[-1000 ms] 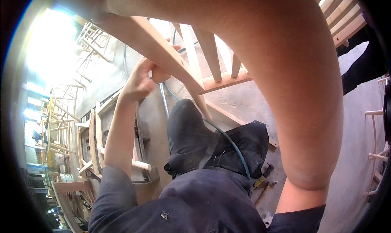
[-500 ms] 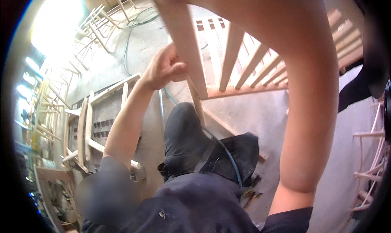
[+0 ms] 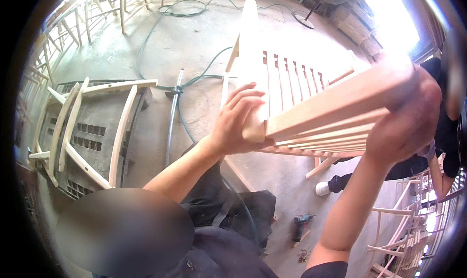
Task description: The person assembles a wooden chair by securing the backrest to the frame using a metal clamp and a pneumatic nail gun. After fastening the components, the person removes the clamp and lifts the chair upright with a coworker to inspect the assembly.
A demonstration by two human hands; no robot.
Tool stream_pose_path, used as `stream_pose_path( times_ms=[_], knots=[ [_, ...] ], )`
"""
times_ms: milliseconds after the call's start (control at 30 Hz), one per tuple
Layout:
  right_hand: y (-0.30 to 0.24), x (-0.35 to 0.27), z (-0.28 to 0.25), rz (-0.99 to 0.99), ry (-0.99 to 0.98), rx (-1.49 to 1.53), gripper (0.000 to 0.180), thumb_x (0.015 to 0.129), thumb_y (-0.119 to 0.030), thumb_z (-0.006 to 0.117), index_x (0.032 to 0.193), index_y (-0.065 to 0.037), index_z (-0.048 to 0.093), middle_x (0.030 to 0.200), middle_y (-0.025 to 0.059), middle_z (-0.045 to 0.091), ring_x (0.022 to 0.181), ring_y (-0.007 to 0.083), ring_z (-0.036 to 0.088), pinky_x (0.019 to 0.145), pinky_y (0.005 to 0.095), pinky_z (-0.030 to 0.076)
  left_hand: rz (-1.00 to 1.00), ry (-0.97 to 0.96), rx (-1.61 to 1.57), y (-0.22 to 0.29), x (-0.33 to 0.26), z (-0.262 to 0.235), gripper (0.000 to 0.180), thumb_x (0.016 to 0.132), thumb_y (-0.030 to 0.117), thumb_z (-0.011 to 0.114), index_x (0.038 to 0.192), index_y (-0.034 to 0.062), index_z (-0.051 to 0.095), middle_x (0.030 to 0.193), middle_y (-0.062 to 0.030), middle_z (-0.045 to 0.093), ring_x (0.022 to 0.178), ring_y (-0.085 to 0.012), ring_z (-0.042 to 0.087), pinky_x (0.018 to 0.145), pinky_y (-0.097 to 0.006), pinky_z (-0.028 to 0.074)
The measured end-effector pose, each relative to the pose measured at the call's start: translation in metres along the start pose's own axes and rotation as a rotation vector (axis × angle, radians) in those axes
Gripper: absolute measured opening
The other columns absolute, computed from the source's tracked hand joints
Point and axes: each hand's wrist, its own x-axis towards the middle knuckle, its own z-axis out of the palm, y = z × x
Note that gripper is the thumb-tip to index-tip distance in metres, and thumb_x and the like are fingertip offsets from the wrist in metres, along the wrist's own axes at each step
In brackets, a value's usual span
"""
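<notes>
A pale wooden slatted chair frame [image 3: 335, 102] stands tilted in front of me, its slats running away beneath a thick rail. At its near left corner, my left hand [image 3: 238, 118] is closed around the end of a broad, rounded wooden piece [image 3: 249, 59], thumb underneath. My right hand [image 3: 406, 120] grips the rail at its right end, and its fingers are partly hidden behind the wood. Bright light washes out part of the frame's far side.
Curved wooden frame parts [image 3: 119, 132] lie on a dark slotted pallet [image 3: 90, 142] at left. A green hose [image 3: 189, 78] and metal pipe [image 3: 173, 117] cross the floor. A cordless drill [image 3: 301, 224] lies near my right arm. A co-worker's white shoe [image 3: 321, 188] shows at right, near stacked chair frames [image 3: 394, 229].
My view has swung to the right. My right arm has come down from across the upper view, and my left hand has closed on the corner. The chair frame now sits at another angle.
</notes>
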Motion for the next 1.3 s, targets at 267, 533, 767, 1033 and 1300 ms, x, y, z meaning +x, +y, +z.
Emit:
stream_pose_path(
  times_ms=[267, 533, 767, 1033, 1300],
  knots=[
    [-0.034, 0.003, 0.013, 0.491, 0.017, 0.264, 0.076, 0.106, -0.057, 0.020, 0.094, -0.001, 0.070, 0.073, 0.0079, 0.069, 0.071, 0.0168, 0.072, 0.065, 0.0291, 0.059, 0.039, 0.154, -0.146, -0.008, -0.007, 0.014, 0.065, 0.062, 0.034, 0.096, 0.107, 0.0100, 0.055, 0.117, -0.0122, 0.063, 0.123, -0.0394, 0.057, 0.104, -0.051, 0.047],
    [-0.024, 0.000, 0.010, 0.446, -0.018, 0.280, 0.079, 0.105, -0.063, 0.021, 0.098, 0.001, 0.068, 0.080, 0.0094, 0.070, 0.076, 0.0173, 0.070, 0.072, 0.0293, 0.056, 0.051, 0.081, -0.077, -0.014, 0.001, 0.006, 0.060, 0.060, 0.043, 0.094, 0.102, 0.0149, 0.062, 0.112, -0.0057, 0.066, 0.122, -0.0331, 0.058, 0.115, -0.058, 0.034],
    [-0.011, -0.005, -0.001, 0.268, -0.095, 0.121, 0.052, 0.109, -0.034, 0.031, 0.109, 0.001, 0.069, 0.097, 0.0111, 0.073, 0.087, 0.0195, 0.072, 0.080, 0.0310, 0.057, 0.122, -0.308, 0.047, -0.008, 0.032, -0.034, 0.054, 0.064, 0.042, 0.091, 0.104, 0.0171, 0.066, 0.112, -0.0032, 0.067, 0.121, -0.0293, 0.060, 0.119, -0.058, 0.031],
    [0.006, -0.004, 0.008, -0.064, 0.015, -0.085, 0.038, 0.105, -0.028, 0.043, 0.105, -0.003, 0.071, 0.093, 0.0096, 0.074, 0.081, 0.0199, 0.072, 0.071, 0.0305, 0.056, 0.168, -0.530, 0.010, -0.009, 0.046, -0.034, 0.045, 0.067, 0.031, 0.087, 0.103, 0.0151, 0.065, 0.115, -0.0049, 0.070, 0.118, -0.0307, 0.064, 0.116, -0.055, 0.040],
    [0.002, 0.003, 0.010, -0.115, 0.074, 0.026, 0.033, 0.101, -0.033, 0.056, 0.093, -0.004, 0.071, 0.081, 0.0084, 0.070, 0.070, 0.0210, 0.067, 0.062, 0.0321, 0.052, 0.184, -0.393, 0.014, 0.004, 0.034, -0.026, 0.048, 0.063, 0.027, 0.088, 0.105, 0.0146, 0.068, 0.114, -0.0068, 0.070, 0.117, -0.0301, 0.065, 0.112, -0.053, 0.043]
  ],
)
